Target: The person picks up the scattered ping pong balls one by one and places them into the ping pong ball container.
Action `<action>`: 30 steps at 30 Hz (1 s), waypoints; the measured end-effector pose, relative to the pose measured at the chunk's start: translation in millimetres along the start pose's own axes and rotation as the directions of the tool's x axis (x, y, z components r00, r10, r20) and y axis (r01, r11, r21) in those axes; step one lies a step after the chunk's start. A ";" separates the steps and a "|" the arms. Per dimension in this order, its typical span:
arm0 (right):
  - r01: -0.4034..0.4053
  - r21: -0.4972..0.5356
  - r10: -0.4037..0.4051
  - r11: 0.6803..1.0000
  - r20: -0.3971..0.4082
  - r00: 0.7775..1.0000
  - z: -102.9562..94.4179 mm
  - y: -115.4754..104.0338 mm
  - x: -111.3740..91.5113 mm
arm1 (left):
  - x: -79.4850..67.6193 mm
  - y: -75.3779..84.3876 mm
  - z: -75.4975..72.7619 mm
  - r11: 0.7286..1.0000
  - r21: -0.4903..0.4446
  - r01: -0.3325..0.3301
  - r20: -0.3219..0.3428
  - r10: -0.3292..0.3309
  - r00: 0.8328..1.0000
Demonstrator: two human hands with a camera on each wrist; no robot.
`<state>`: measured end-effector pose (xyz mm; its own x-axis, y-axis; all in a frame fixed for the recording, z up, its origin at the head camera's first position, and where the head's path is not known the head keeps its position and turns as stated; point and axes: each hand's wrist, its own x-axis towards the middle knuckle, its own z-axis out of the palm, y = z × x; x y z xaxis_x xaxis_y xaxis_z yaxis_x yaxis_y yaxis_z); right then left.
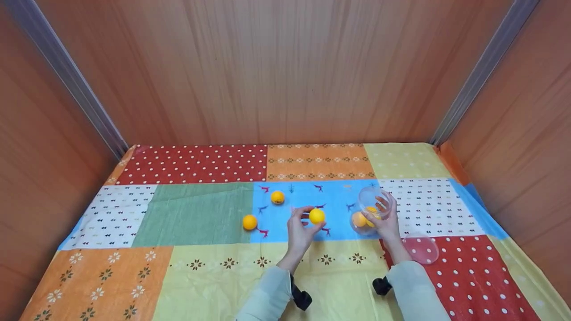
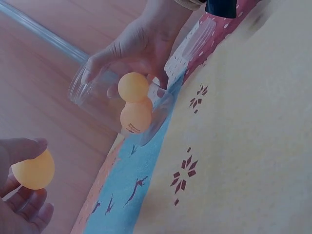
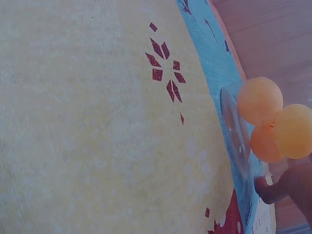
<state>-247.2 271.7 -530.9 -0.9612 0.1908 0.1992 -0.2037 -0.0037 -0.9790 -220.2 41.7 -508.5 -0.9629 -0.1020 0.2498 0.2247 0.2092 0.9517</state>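
Ball (image 1: 317, 216) near jar (image 2: 103, 103); rim (image 2: 76, 90) seemingly open

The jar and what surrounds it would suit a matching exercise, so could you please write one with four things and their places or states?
1. Left hand
2. Right hand
3. Jar
4. Lid

A. Has balls inside
B. Lies on red dotted cloth
C. Grips the jar
D. Pinches a single ball

Pairs: 1-D, 2-C, 3-A, 4-B
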 end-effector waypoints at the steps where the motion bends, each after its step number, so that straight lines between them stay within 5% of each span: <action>1: -0.001 0.001 0.001 1.000 -0.002 1.000 0.0 -0.1 -0.2 | 0.4 1.6 1.4 1.000 -0.002 -0.001 0.000 0.001 1.000; 10: -0.031 0.023 0.032 0.999 -0.012 0.999 -0.4 1.2 1.3 | 7.0 13.6 14.7 1.000 0.023 -0.019 0.005 0.019 1.000; 30: 0.045 0.009 -0.045 0.999 0.003 0.999 0.5 2.1 1.1 | 25.6 39.5 47.0 0.998 0.011 -0.069 0.043 0.068 0.997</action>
<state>-248.8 271.4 -532.7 -0.9516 0.1876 0.2433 -0.2485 -0.0039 -0.9686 -243.0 93.1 -472.9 -0.9508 -0.0458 0.3065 0.2890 0.2263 0.9302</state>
